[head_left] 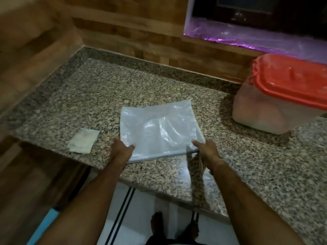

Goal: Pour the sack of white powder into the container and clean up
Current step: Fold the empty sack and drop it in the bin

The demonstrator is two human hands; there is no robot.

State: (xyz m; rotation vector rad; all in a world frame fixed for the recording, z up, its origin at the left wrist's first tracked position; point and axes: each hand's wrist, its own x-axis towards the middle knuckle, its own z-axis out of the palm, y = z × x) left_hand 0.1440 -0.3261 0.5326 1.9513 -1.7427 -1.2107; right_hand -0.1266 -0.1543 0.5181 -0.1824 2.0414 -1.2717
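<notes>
Two hands were on the sack [159, 131], one at each near corner. Your left hand [122, 149] pinched the near-left corner, thumb on top, fingers [131, 147] closed on the plastic. Your right hand [206, 147] gripped the near-right corner the same way, thumb lying over the edge. The sack lay flat on the table [247, 174], stretching away from your fingers toward the wall, its near folded edge running left to right between both hands. Both hands were equally near it; any fold or lift would probably go away from you, along that far-pointing axis.

The sack looked empty: thin, glossy, semi-clear woven plastic, roughly square, creased, with the far-right corner slightly raised. The table was speckled granite, polished, with a raised rim at the back. The container [265, 110] stood well apart to the right, a frosted plastic tub with white powder showing low inside and a red lid [290, 84] closed on top. A small crumpled white cloth or tissue [83, 140] lay on the table just left of your left hand, not touching the sack. Pouring looked done; cleanup remained.
</notes>
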